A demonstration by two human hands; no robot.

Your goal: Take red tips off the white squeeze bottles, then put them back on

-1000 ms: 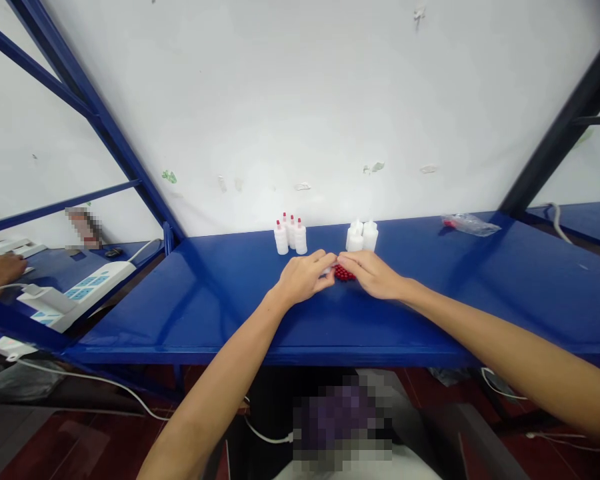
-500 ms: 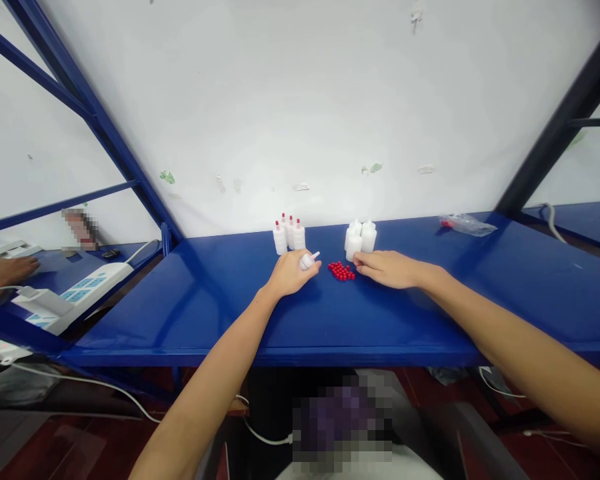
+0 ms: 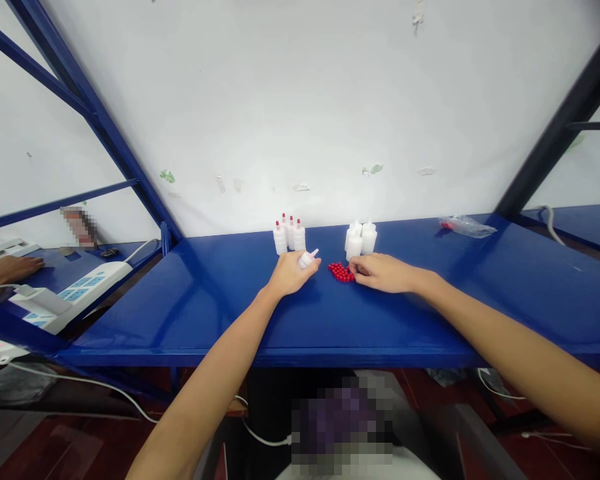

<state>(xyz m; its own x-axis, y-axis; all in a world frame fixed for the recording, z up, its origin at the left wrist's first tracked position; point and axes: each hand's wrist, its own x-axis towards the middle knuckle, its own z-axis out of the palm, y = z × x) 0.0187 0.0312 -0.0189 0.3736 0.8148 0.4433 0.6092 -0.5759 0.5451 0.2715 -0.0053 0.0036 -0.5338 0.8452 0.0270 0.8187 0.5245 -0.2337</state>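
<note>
My left hand is closed around a white squeeze bottle; its bare nozzle tilts up to the right. At the right edge of a pile of small red caps is my right hand, its fingertips bent together; whether a cap is between them I cannot make out. Behind my left hand stand several white bottles with red tips, upright in a group. Just behind my right hand is another group of white bottles, with no red tips showing.
All this rests on a blue table against a white wall. A clear plastic bag with something red inside lies at the back right. Beyond the blue frame at left are a power strip and another person's hand.
My right hand has moved slightly left, to the edge of the red caps, and its fingers have curled more. My left hand keeps the bottle in nearly the same place.
</note>
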